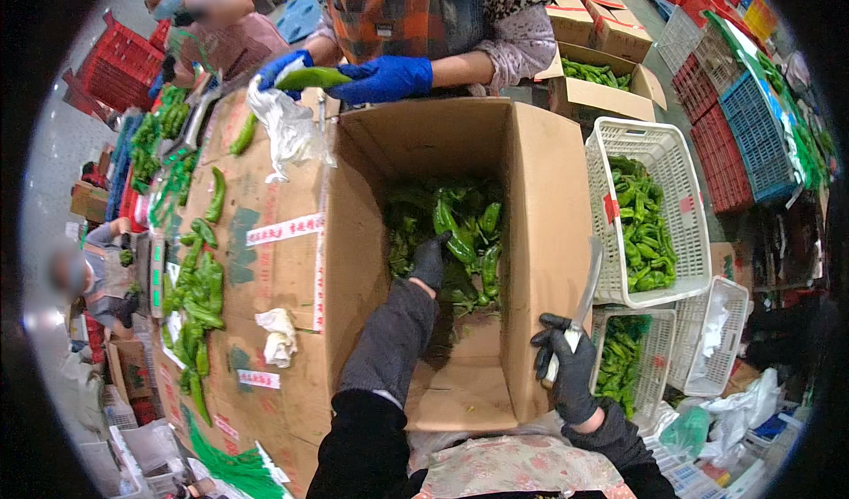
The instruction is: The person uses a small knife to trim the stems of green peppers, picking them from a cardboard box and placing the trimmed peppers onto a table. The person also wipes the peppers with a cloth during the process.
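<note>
Deep inside an open cardboard box is my left hand in a dark glove. Its fingertips meet a long green pepper; whether they grip it cannot be seen. More green peppers and leafy bits lie around it on the box floor. My right hand, also gloved in black, is closed around the pale handle of a knife. The curved blade points away from me, just outside the box's right flap.
Across the box, a co-worker's blue-gloved hands hold a green pepper and a white cloth. Several peppers lie on the cardboard-covered table at left. White plastic crates of peppers stand at right.
</note>
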The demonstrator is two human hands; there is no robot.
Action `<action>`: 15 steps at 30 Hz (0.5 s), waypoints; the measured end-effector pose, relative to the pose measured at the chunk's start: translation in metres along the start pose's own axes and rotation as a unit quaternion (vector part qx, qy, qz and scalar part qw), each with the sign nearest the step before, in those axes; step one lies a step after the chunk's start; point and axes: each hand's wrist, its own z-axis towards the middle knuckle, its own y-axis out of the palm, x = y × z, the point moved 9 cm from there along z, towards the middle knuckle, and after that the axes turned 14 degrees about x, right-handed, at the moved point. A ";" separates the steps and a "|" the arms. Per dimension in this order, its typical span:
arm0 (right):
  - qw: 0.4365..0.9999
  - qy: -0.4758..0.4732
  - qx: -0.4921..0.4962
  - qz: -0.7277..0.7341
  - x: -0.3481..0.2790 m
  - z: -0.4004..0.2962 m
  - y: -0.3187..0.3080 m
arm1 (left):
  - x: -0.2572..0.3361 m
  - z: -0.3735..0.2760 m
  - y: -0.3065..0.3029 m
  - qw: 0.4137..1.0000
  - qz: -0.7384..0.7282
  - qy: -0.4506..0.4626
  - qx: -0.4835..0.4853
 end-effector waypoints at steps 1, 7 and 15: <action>1.000 -0.002 -0.010 0.015 -0.001 -0.002 0.002 | 0.025 -0.036 0.001 0.999 0.004 0.029 -0.036; 0.997 -0.055 -0.049 -0.006 -0.005 -0.007 0.006 | 0.117 -0.160 -0.043 0.977 0.022 0.208 -0.048; 0.866 -0.447 -0.120 -0.188 -0.109 -0.045 0.065 | 0.190 -0.299 -0.068 0.669 0.252 0.699 0.014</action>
